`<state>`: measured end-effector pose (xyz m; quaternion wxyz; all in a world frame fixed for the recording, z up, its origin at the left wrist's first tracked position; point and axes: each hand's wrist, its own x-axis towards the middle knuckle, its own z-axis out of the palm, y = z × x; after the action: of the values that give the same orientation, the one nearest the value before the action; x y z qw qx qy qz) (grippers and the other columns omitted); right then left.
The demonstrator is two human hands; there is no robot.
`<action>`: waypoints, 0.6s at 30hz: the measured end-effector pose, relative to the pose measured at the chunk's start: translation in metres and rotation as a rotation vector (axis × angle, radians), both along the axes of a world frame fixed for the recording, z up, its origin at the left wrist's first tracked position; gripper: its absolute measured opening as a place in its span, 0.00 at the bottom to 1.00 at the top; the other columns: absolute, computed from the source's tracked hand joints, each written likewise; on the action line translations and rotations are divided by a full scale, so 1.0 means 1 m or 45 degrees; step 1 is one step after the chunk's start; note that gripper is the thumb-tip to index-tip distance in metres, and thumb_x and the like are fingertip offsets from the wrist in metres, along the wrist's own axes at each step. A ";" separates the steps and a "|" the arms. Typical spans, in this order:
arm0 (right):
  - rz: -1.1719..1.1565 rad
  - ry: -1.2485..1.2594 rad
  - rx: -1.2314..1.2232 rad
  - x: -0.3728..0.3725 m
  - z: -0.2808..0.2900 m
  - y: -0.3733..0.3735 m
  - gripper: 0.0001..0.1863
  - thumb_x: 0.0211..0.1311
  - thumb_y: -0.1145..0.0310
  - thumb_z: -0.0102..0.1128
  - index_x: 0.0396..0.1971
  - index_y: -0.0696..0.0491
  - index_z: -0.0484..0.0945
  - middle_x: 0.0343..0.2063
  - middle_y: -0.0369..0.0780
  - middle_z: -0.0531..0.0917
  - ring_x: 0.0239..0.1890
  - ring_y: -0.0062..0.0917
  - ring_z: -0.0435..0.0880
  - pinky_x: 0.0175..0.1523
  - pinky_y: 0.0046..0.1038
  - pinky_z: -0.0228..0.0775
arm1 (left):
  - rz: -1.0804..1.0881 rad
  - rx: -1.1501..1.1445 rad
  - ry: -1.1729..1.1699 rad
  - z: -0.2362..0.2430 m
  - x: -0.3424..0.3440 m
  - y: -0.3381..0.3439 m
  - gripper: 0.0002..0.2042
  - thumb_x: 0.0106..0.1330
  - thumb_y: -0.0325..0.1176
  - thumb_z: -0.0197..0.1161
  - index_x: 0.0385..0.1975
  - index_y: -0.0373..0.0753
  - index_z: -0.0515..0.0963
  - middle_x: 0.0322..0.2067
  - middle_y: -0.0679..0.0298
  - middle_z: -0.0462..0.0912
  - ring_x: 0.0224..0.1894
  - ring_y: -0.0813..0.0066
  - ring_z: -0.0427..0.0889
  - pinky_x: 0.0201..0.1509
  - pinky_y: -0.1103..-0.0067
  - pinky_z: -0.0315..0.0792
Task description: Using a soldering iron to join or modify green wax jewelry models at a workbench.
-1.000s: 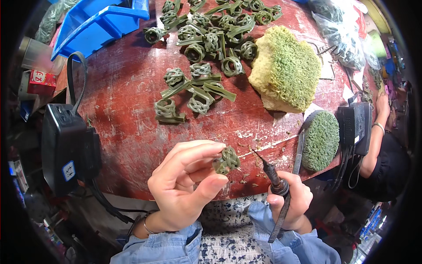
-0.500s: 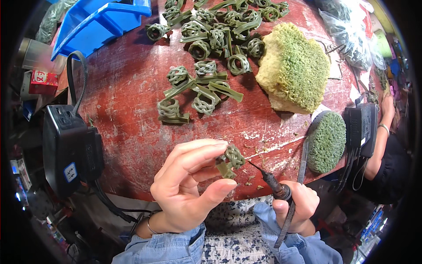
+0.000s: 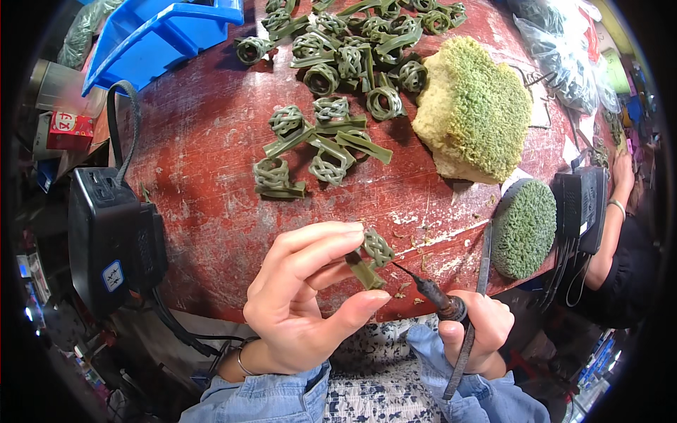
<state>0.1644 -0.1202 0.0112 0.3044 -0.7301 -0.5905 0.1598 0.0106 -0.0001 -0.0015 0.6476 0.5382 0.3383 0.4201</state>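
My left hand [image 3: 303, 303] holds a green woven piece [image 3: 375, 248] with a short flat tail [image 3: 365, 271] in its curled fingers, thumb angled outward beneath it. My right hand [image 3: 476, 331] grips a dark pen-shaped tool [image 3: 437, 296] like a soldering iron, its thin tip pointing left, at or very near the piece; whether they touch I cannot tell. A flat dark strap hangs down by that hand. Beyond my hands, several similar woven pieces [image 3: 331, 162] lie on the worn red table [image 3: 197, 233].
A blue bin [image 3: 162, 35] stands back left, a black device with cords [image 3: 99, 233] left. Right are a mossy sponge block [image 3: 479, 120], an oval green pad [image 3: 525, 225], a black adapter [image 3: 575, 204] and plastic bags [image 3: 557, 63]. A co-worker's arm [image 3: 617, 204] reaches along the far right edge.
The woven piece in my left hand has turned, showing more of its tail, and my thumb has moved right. The tool's tip has come down and left toward the piece.
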 end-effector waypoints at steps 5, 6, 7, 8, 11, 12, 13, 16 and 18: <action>0.012 -0.014 -0.011 0.000 0.000 0.003 0.21 0.45 0.54 0.64 0.23 0.60 0.75 0.10 0.36 0.72 0.11 0.25 0.72 0.17 0.22 0.62 | 0.001 0.101 0.063 -0.002 0.000 0.000 0.22 0.45 0.20 0.67 0.41 0.25 0.70 0.44 0.50 0.68 0.45 0.67 0.73 0.46 0.79 0.75; 0.013 -0.030 -0.023 0.000 0.001 0.003 0.21 0.45 0.54 0.64 0.23 0.60 0.75 0.10 0.36 0.72 0.11 0.25 0.72 0.17 0.22 0.62 | 0.000 0.136 0.096 -0.002 0.000 0.000 0.22 0.45 0.20 0.67 0.41 0.25 0.70 0.44 0.50 0.68 0.45 0.67 0.73 0.46 0.79 0.75; 0.013 -0.030 -0.023 0.000 0.001 0.004 0.21 0.45 0.54 0.64 0.23 0.60 0.75 0.10 0.36 0.72 0.11 0.25 0.72 0.17 0.22 0.62 | 0.000 0.136 0.096 -0.002 0.000 0.000 0.22 0.45 0.20 0.67 0.41 0.25 0.70 0.44 0.50 0.68 0.45 0.67 0.73 0.46 0.79 0.75; 0.011 -0.024 -0.026 0.000 0.002 0.005 0.21 0.45 0.55 0.64 0.23 0.60 0.75 0.10 0.36 0.72 0.11 0.25 0.72 0.17 0.22 0.63 | 0.008 0.142 0.099 -0.002 0.001 0.000 0.22 0.44 0.20 0.67 0.41 0.25 0.70 0.44 0.50 0.68 0.45 0.67 0.74 0.46 0.79 0.75; 0.009 -0.019 -0.034 0.000 0.002 0.005 0.20 0.44 0.55 0.65 0.23 0.60 0.75 0.10 0.35 0.72 0.11 0.25 0.72 0.16 0.23 0.63 | 0.017 0.146 0.104 -0.001 0.001 0.000 0.22 0.44 0.20 0.68 0.41 0.25 0.70 0.44 0.50 0.68 0.45 0.67 0.74 0.46 0.79 0.75; 0.010 -0.018 -0.038 0.000 0.002 0.005 0.20 0.44 0.55 0.65 0.23 0.60 0.74 0.10 0.35 0.72 0.11 0.25 0.72 0.16 0.23 0.63 | 0.020 0.145 0.108 -0.001 0.001 0.000 0.22 0.44 0.20 0.68 0.41 0.25 0.70 0.44 0.50 0.68 0.45 0.67 0.74 0.46 0.79 0.75; 0.010 -0.017 -0.038 0.000 0.002 0.005 0.20 0.44 0.55 0.65 0.23 0.60 0.74 0.10 0.35 0.72 0.11 0.25 0.72 0.16 0.23 0.63 | 0.020 0.144 0.109 -0.001 0.001 -0.001 0.22 0.44 0.20 0.68 0.41 0.25 0.70 0.44 0.50 0.68 0.45 0.67 0.74 0.46 0.79 0.75; 0.010 -0.007 -0.042 0.000 0.003 0.006 0.20 0.45 0.55 0.64 0.22 0.60 0.74 0.10 0.36 0.72 0.10 0.26 0.72 0.16 0.23 0.63 | 0.022 0.148 0.115 -0.001 0.001 -0.001 0.22 0.44 0.20 0.68 0.41 0.25 0.70 0.44 0.50 0.68 0.45 0.67 0.74 0.45 0.80 0.76; 0.017 -0.008 -0.052 -0.001 0.002 0.007 0.20 0.45 0.55 0.64 0.23 0.60 0.74 0.10 0.36 0.72 0.11 0.26 0.73 0.16 0.23 0.63 | 0.036 0.142 0.121 -0.002 0.001 -0.001 0.21 0.44 0.21 0.68 0.40 0.26 0.71 0.44 0.50 0.69 0.44 0.67 0.74 0.45 0.80 0.76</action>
<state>0.1639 -0.1134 0.0134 0.2864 -0.7327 -0.5930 0.1715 0.0114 -0.0010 -0.0034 0.5938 0.5881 0.3523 0.4213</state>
